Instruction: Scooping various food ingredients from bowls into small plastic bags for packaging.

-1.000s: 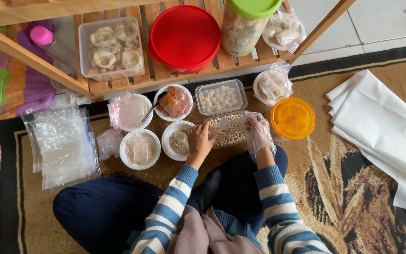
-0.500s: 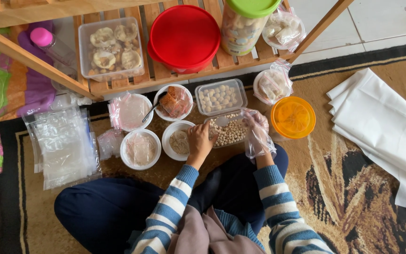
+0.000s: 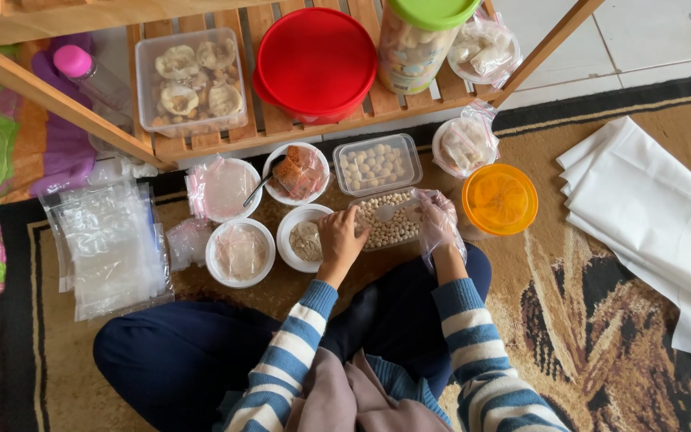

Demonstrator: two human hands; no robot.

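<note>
I sit cross-legged on a patterned carpet. My left hand [image 3: 339, 237] is bare and curls over the left rim of a clear rectangular container [image 3: 389, 228] filled with small pale balls. My right hand [image 3: 439, 222], covered by a thin clear plastic glove, holds a white spoon [image 3: 389, 211] whose bowl lies over the balls. A second clear container [image 3: 377, 164] of larger pale balls sits just behind it. A white bowl [image 3: 304, 238] of brownish powder stands beside my left hand.
Around the containers stand other white bowls [image 3: 240, 252], an orange lid [image 3: 500, 199], a bagged bowl [image 3: 464, 146] and a stack of clear plastic bags [image 3: 113, 248]. A low wooden rack [image 3: 201, 140] holds a red-lidded tub [image 3: 316, 62], a green-lidded jar [image 3: 417, 44] and a snack box [image 3: 192, 80]. White folded sheets [image 3: 649, 216] lie on the right.
My right hand has shifted slightly left over the container and the white spoon now shows above the balls. My left hand has stayed on the rim.
</note>
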